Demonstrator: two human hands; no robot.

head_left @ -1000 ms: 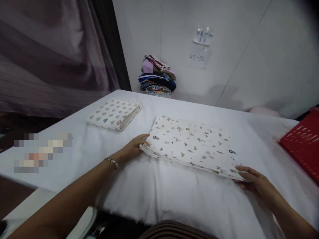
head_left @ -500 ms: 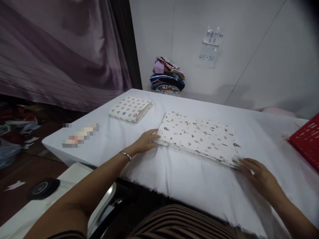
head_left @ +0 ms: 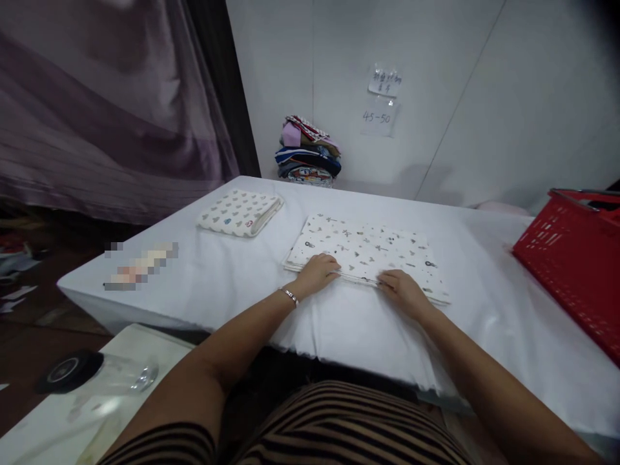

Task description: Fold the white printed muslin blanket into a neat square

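Mostly white cloth (head_left: 367,250), flat, sparsely patterned.

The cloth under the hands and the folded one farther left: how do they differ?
The near cloth has small, varied scattered prints; the left cloth has mostly repeated grey shapes.
The near cloth looks wider and flatter; the left cloth looks more compact and thicker.
Both hands, left and right, touch the near cloth's front edge; neither touches the left cloth.
Both are pale, folded and patterned.
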